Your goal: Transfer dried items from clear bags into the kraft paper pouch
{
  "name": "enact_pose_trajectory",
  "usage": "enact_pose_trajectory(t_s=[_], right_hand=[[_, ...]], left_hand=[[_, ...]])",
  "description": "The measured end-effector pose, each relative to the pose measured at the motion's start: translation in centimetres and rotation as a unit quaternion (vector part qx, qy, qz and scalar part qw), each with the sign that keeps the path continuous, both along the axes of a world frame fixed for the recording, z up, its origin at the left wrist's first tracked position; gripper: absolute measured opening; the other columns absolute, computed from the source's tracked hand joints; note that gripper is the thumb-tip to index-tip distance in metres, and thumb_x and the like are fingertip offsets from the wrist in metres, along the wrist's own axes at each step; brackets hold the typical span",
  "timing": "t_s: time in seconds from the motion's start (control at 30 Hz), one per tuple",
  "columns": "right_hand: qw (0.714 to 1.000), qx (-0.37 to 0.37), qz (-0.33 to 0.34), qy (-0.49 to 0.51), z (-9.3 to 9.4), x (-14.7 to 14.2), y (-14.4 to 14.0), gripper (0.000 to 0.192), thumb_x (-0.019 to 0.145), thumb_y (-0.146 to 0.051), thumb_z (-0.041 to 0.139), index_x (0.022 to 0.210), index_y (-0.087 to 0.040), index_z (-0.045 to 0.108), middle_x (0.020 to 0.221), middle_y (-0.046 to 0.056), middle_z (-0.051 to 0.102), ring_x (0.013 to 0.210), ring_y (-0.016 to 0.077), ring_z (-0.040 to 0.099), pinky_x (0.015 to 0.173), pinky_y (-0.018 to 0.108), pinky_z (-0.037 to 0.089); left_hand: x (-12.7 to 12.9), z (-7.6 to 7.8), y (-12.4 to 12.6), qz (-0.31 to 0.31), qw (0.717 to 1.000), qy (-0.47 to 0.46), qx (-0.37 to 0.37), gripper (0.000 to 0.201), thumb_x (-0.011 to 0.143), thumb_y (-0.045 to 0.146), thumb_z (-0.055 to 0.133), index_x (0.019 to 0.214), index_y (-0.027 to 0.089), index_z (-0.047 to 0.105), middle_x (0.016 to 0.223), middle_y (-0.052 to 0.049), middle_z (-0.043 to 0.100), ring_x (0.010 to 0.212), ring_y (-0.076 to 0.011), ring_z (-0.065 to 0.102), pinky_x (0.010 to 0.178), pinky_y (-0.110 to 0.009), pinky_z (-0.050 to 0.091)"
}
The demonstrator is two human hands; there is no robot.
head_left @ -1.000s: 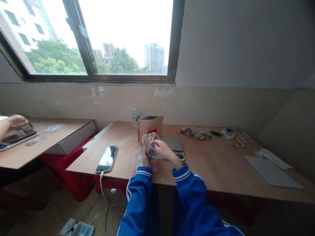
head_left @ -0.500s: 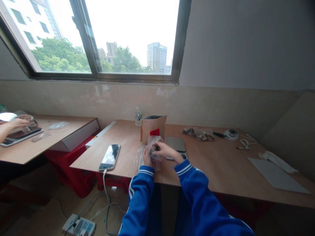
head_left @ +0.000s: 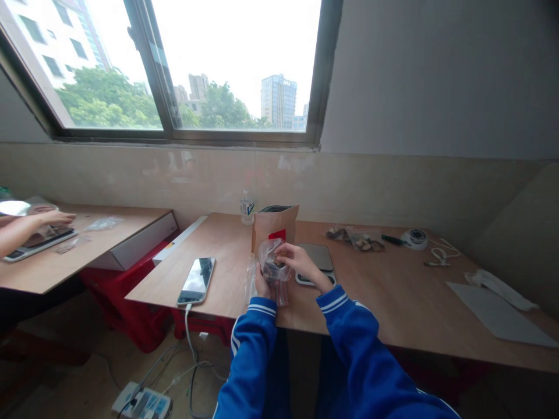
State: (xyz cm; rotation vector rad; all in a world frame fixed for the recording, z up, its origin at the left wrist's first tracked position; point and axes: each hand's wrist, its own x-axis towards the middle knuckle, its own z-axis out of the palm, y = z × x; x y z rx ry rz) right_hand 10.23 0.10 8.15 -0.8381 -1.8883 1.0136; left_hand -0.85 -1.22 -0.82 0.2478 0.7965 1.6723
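At a neighbouring desk [head_left: 65, 265] far to the left of the brown paper bag [head_left: 274, 226], a co-worker's hand [head_left: 52, 218] lies flat on a dark tray-like thing [head_left: 39, 241]; what it is cannot be made out. Nearer, still left of the paper bag, a smartphone [head_left: 197, 280] lies face up on the wooden desk [head_left: 393, 291], a white cable running from its near end over the edge toward a power strip [head_left: 142, 402] on the floor. Behind the paper bag, just to its left, a small clear bottle [head_left: 247, 208] stands against the wall.

Directly in front of the paper bag, a person in blue sleeves holds a clear plastic bag [head_left: 273, 265] with dark contents just above the desk. The left hand [head_left: 262, 283] cups the plastic bag from below and behind, fingers closed around its lower part; the right hand [head_left: 299, 260] pinches its upper right edge between thumb and fingertips. The plastic bag sits between the two hands, touching both, over a flat strip of clear plastic lying on the desk.

Just right of the paper bag, partly hidden behind the right hand, is a small flat scale [head_left: 318, 262]. Farther right lie a clear packet of dried pieces [head_left: 356, 238], a green-handled tool [head_left: 391, 238], a white tape roll [head_left: 416, 237], a white cord [head_left: 439, 257], and, near the desk's right end, a grey sheet [head_left: 498, 317].
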Motion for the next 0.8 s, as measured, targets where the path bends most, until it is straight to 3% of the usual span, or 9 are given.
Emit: enact_pose_trajectory(t_s=[0.17, 0.27, 0.37, 0.47, 0.57, 0.7, 0.8], right_hand=[[0.999, -0.018, 0.002, 0.029, -0.5, -0.2, -0.4, 0.024, 0.074, -0.030, 0.064, 0.093, -0.015, 0.066, 0.091, 0.006, 0.068, 0.079, 0.0175, 0.064, 0.069, 0.031, 0.053], [0.997, -0.029, 0.020, 0.070, 0.4, 0.4, 0.2, 0.030, 0.074, -0.034, 0.065, 0.098, -0.016, 0.065, 0.094, 0.006, 0.068, 0.081, 0.0182, 0.064, 0.071, 0.032, 0.053], [0.993, 0.000, -0.008, 0.116, 3.1, 0.8, 2.1, 0.031, 0.074, -0.038, 0.064, 0.098, -0.018, 0.065, 0.092, 0.005, 0.068, 0.083, 0.0182, 0.064, 0.074, 0.033, 0.053], [0.976, 0.110, -0.117, 0.151, 6.9, 0.3, 5.3, 0.026, 0.077, -0.033, 0.061, 0.099, -0.018, 0.063, 0.092, 0.005, 0.066, 0.085, 0.0174, 0.062, 0.079, 0.033, 0.051], [0.956, 0.219, -0.181, 0.076, 9.2, -1.1, 8.3, 0.022, 0.079, -0.020, 0.055, 0.100, -0.018, 0.061, 0.094, 0.005, 0.063, 0.086, 0.0172, 0.059, 0.084, 0.034, 0.047], [0.958, 0.249, -0.121, -0.073, 8.2, -2.3, 10.4, 0.021, 0.082, -0.012, 0.046, 0.093, -0.014, 0.063, 0.096, 0.009, 0.061, 0.090, 0.0190, 0.058, 0.088, 0.037, 0.044], [0.954, 0.265, -0.100, -0.093, 6.7, -2.1, 10.7, 0.029, 0.087, -0.015, 0.040, 0.106, -0.013, 0.061, 0.103, 0.012, 0.061, 0.097, 0.0206, 0.057, 0.091, 0.039, 0.043]], left_hand=[[-0.1, 0.0, -0.1, 0.006, 1.000, 0.010, -0.008, 0.042, 0.088, 0.045, 0.038, 0.097, 0.015, 0.065, 0.087, -0.011, 0.069, 0.074, -0.0202, 0.065, 0.051, -0.026, 0.050], [-0.3, 0.0, -0.2, 0.023, 1.000, 0.009, 0.007, 0.044, 0.086, 0.048, 0.036, 0.102, 0.017, 0.064, 0.088, -0.010, 0.067, 0.069, -0.0193, 0.063, 0.046, -0.025, 0.046], [-0.7, -0.4, -0.3, 0.058, 0.998, -0.023, 0.019, 0.045, 0.085, 0.049, 0.037, 0.103, 0.016, 0.062, 0.085, -0.008, 0.065, 0.050, -0.0105, 0.053, 0.036, -0.019, 0.034], [-1.0, -0.8, -0.2, 0.076, 0.996, -0.040, 0.023, 0.041, 0.082, 0.043, 0.041, 0.105, 0.014, 0.060, 0.087, -0.008, 0.063, 0.043, -0.0055, 0.045, 0.035, -0.017, 0.029], [-1.0, -1.0, -0.1, 0.075, 0.996, -0.041, 0.029, 0.039, 0.079, 0.038, 0.044, 0.106, 0.014, 0.059, 0.088, -0.008, 0.062, 0.042, -0.0045, 0.044, 0.035, -0.016, 0.029], [-0.9, -1.1, 0.0, 0.077, 0.996, -0.027, 0.025, 0.042, 0.078, 0.045, 0.047, 0.105, 0.015, 0.060, 0.087, -0.007, 0.062, 0.043, -0.0043, 0.044, 0.035, -0.016, 0.029], [-0.7, -1.0, 0.0, 0.068, 0.998, 0.002, 0.007, 0.047, 0.080, 0.053, 0.044, 0.105, 0.016, 0.060, 0.087, -0.008, 0.062, 0.044, -0.0051, 0.045, 0.037, -0.018, 0.032]])
